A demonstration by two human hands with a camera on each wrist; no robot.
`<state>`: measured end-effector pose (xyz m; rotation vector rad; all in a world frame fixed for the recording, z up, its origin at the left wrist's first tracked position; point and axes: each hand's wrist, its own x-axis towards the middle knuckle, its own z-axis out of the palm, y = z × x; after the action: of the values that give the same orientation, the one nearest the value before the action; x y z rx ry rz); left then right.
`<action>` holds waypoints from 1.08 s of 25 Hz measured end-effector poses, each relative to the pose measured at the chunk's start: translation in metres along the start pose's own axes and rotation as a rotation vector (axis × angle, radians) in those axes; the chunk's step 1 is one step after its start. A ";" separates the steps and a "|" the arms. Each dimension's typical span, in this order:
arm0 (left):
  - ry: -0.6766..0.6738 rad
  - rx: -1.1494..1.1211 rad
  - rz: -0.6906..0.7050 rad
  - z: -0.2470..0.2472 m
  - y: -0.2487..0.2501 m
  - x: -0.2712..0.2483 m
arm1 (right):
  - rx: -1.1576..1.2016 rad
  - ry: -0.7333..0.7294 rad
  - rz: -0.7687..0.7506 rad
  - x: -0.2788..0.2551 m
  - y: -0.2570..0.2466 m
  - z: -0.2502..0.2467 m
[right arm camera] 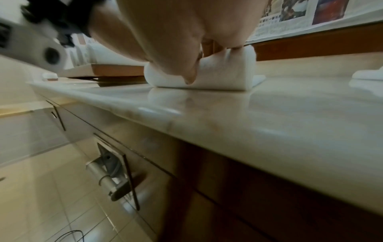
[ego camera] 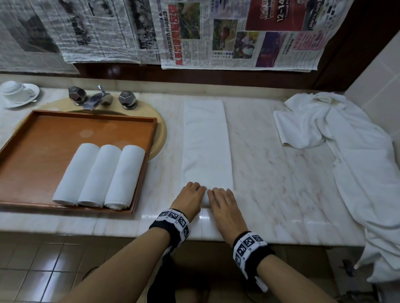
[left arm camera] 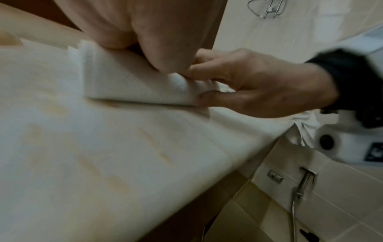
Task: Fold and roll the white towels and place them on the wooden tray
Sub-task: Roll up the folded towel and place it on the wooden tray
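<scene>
A white towel (ego camera: 206, 147), folded into a long narrow strip, lies on the marble counter and runs away from me. Its near end is rolled into a small roll (left arm camera: 134, 85). My left hand (ego camera: 190, 195) and right hand (ego camera: 222, 199) sit side by side on that roll, fingers curled over it. In the left wrist view the right hand (left arm camera: 259, 85) pinches the roll's end between thumb and fingers. The roll (right arm camera: 217, 77) also shows under my right hand (right arm camera: 176, 41). To the left, the wooden tray (ego camera: 36, 127) holds three rolled towels (ego camera: 100, 175) side by side.
A heap of loose white towels (ego camera: 353, 145) covers the counter's right end and hangs over its edge. The tray rests over a sink basin (ego camera: 160, 136) with a faucet (ego camera: 99, 98). A cup and saucer (ego camera: 17, 92) stand far left. Newspapers (ego camera: 199, 26) hang on the back wall.
</scene>
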<state>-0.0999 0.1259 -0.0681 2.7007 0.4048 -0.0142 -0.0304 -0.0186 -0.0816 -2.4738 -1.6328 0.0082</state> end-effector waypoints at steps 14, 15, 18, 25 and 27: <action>0.194 -0.032 0.106 0.012 -0.004 -0.015 | 0.061 -0.131 0.060 0.004 0.002 -0.010; 0.134 -0.016 0.088 0.005 -0.002 -0.009 | 0.052 -0.129 0.070 0.005 0.001 -0.009; 0.095 0.021 0.031 0.001 0.004 -0.003 | 0.101 -0.088 0.074 0.017 0.005 -0.012; 0.293 -0.093 0.149 0.027 0.004 -0.035 | 0.141 -0.111 0.109 0.016 0.002 -0.016; 0.248 -0.056 0.141 0.020 -0.001 -0.021 | 0.031 -0.030 0.125 0.009 -0.001 -0.006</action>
<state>-0.1196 0.1126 -0.0851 2.6759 0.2797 0.3690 -0.0272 -0.0112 -0.0745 -2.5597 -1.4746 0.0876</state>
